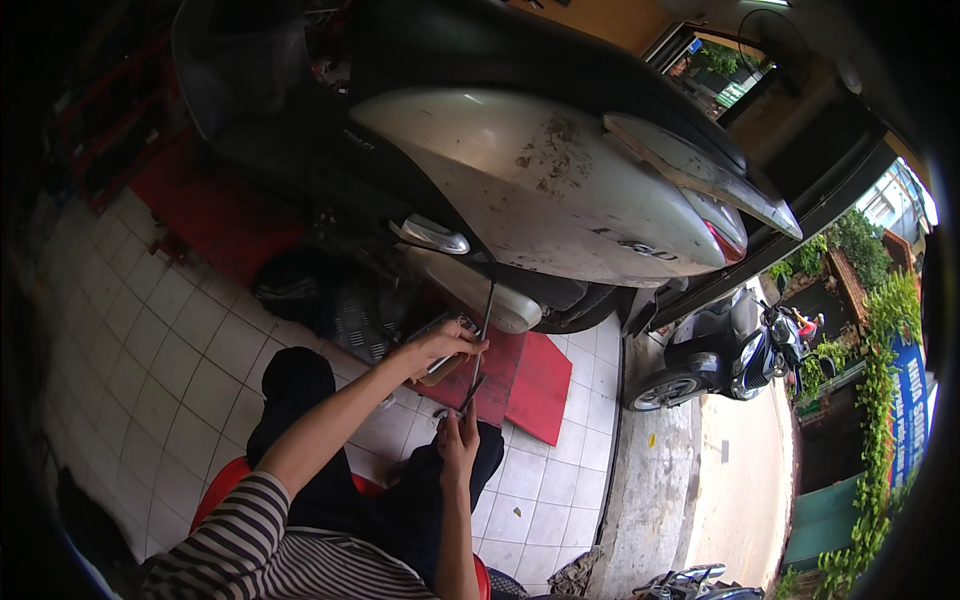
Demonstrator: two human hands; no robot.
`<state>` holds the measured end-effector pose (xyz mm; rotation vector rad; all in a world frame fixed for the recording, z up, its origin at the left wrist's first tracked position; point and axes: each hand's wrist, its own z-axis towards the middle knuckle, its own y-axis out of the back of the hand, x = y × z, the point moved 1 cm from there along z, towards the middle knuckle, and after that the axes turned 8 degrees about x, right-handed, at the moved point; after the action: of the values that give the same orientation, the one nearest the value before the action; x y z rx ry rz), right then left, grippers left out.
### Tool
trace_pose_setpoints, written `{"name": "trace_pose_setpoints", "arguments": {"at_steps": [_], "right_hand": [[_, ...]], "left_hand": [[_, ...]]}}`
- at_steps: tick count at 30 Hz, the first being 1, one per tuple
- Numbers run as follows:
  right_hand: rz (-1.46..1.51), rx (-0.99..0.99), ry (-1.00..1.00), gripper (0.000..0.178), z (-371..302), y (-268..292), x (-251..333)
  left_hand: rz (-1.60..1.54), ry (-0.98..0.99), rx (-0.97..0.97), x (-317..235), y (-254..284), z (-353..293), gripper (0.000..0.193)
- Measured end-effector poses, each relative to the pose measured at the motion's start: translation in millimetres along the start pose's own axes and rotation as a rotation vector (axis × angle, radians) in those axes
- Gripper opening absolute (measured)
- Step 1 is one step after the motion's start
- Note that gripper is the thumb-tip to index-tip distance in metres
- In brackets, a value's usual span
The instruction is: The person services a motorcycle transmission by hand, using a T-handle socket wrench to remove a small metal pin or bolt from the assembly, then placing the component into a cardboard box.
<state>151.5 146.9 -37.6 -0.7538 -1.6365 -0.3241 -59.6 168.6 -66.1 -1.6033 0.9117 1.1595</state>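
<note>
A long thin metal rod [488, 308] runs down from beneath the scooter's rear side panel toward my lap. My left hand [442, 343] is closed, its fingers pinching the rod partway along. Lower down, my right hand [460, 447] is closed around the rod's darker bottom end. What sort of tool tip the rod has, if any, is hidden under the bodywork. The silver scooter [480, 180] has a dirt-smeared panel. A folded chrome footrest [435, 236] lies just left of the rod's top. Behind my left hand is a flat, boxy part [438, 372], mostly covered.
The scooter stands over a red lift platform [537, 388] on white tiles [190, 350]. I sit on a red stool [216, 490]. Another motorbike [715, 350] is parked outside, to the right. A second motorbike [690, 580] shows at the bottom edge.
</note>
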Motion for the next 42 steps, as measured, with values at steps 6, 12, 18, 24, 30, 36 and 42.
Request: {"name": "trace_pose_setpoints", "arguments": {"at_steps": [6,12,18,24,30,36,42], "right_hand": [[-0.3,0.346,0.09,0.048,-13,-7,22],[-0.562,-0.118,0.415,0.045,-64,28,24],[-0.329,-0.034,0.262,0.077,-117,37,16],[0.513,-0.217,-0.14,0.052,-124,63,-72],[0.674,0.148,-0.419,0.055,-118,19,-52],[-0.001,0.327,-0.151,0.046,-90,14,-75],[-0.188,0.328,-0.191,0.033,-18,36,-107]], "left_hand": [[0.143,-0.001,-0.118,-7,-8,-2,0.025],[0.076,0.023,-0.048,18,-9,-25,0.028],[-0.128,-0.027,-0.029,44,-83,-127,0.029],[-0.263,0.054,-0.123,92,-109,-191,0.027],[-0.196,0.067,-0.24,136,-95,-203,0.032],[0.232,0.117,-0.208,112,-69,-200,0.023],[0.885,-0.173,-0.714,61,-2,-220,0.011]]}}
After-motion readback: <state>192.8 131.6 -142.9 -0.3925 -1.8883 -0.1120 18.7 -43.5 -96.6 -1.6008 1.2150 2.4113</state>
